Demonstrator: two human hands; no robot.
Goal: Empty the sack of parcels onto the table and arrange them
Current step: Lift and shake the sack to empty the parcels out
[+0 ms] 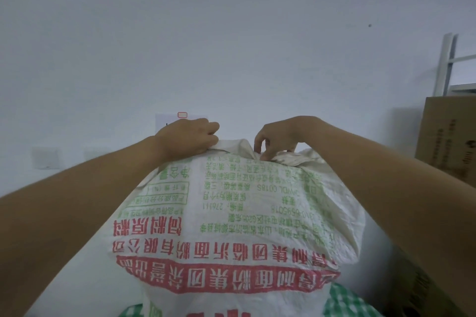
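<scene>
A bulging white woven sack with upside-down red and green printing fills the middle of the view, standing upended. My left hand grips the sack's upper left corner, fingers curled over the fabric. My right hand pinches the bunched fabric at the upper right edge between thumb and fingers. Whatever the sack holds is hidden inside; no parcels show. A green-and-white checked cloth peeks out under the sack at the bottom.
A plain white wall stands close behind the sack, with a socket plate at the left. Brown cardboard boxes are stacked at the right, with a white metal rack behind them.
</scene>
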